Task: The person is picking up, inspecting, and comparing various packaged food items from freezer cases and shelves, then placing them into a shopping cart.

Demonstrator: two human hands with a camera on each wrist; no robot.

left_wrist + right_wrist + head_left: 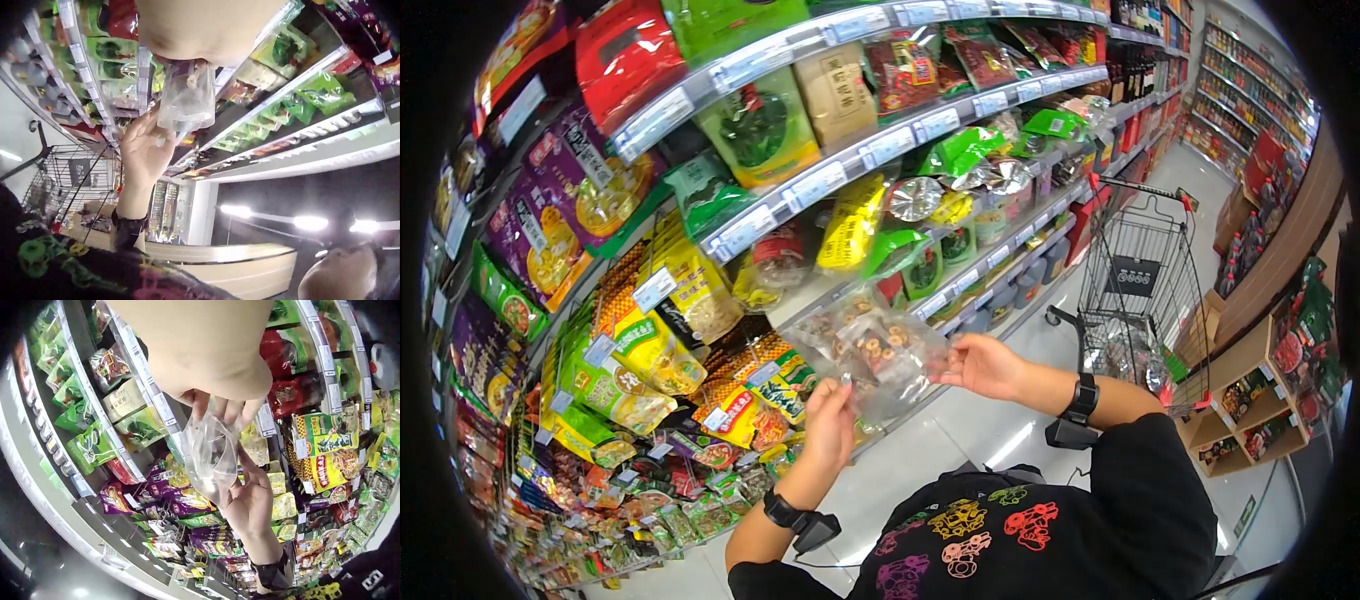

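Left hand (828, 425): we pinch the clear plastic bag (870, 345).
Right hand (985, 367): we grip its opposite side.

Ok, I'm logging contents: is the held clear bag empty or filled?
At least partly filled: brown ring-shaped pieces show through the clear bag in the head view.

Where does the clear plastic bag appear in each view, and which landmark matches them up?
Head: the clear plastic bag is near the centre, between the left hand and right hand.
Left wrist: the bag is upper centre.
Right wrist: the bag is central.
Shared landmark: purple glossy packets, left in head, top right in left wrist, lower left to middle in right wrist.
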